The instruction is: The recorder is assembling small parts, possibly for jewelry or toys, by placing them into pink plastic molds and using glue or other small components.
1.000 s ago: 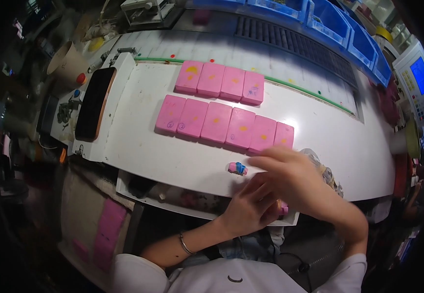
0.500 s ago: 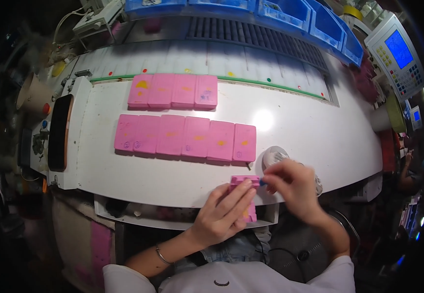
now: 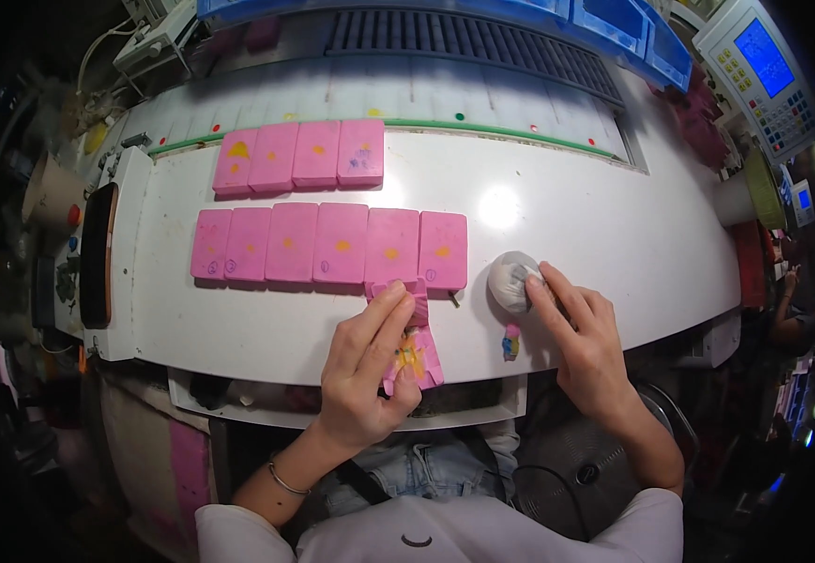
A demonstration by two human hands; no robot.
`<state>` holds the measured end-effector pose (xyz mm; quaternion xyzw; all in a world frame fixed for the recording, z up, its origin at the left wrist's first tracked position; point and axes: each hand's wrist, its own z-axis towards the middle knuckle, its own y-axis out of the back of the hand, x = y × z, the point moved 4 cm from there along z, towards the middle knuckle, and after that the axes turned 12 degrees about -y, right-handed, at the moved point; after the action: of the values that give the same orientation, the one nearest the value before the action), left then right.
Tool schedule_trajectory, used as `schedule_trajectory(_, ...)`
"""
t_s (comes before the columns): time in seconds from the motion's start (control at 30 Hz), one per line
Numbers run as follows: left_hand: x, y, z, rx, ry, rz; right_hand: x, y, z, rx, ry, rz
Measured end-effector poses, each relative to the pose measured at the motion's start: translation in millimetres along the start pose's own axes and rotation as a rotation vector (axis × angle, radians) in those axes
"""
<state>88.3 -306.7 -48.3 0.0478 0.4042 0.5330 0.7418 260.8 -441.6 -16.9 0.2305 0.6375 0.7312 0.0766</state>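
In my left hand (image 3: pixel 365 361) is a pink rubbery mould (image 3: pixel 431 352), its two halves spread apart at the table's front edge. Coloured cavities, yellow and green, show in its lower half; my fingers cover part of the upper one. To the right, my right hand (image 3: pixel 587 342) has its fingers closed on the side of a white rounded bundle (image 3: pixel 512 280), which looks like a cloth powder pouch. Just below that bundle lies a small moulded piece (image 3: pixel 510 344) in pink, blue and yellow. Pink rectangular blocks (image 3: pixel 342 246) stand in a row beyond the left hand.
A second row of pink blocks (image 3: pixel 316 153) sits farther back. A phone (image 3: pixel 99 253) lies at the left edge. Behind are a light panel (image 3: pixel 398 89) with coloured dots and blue bins (image 3: pixel 614 28). A control unit with a blue screen (image 3: pixel 764 56) stands at far right.
The mould has opened out and moved left with my left hand. My right hand has left the mould for the white pouch. The small coloured piece now lies on the table.
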Motion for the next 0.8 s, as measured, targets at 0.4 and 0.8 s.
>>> schedule_trajectory(0.4,2.7,1.3,-0.2,0.015,-0.033,0.016,21.7,-11.3,-7.0,0.031,0.247,-0.046)
schedule_trajectory(0.8,2.0,-2.0,-0.7,-0.008,-0.033,0.014,23.0,-20.6,-6.5,-0.255,0.165,0.061)
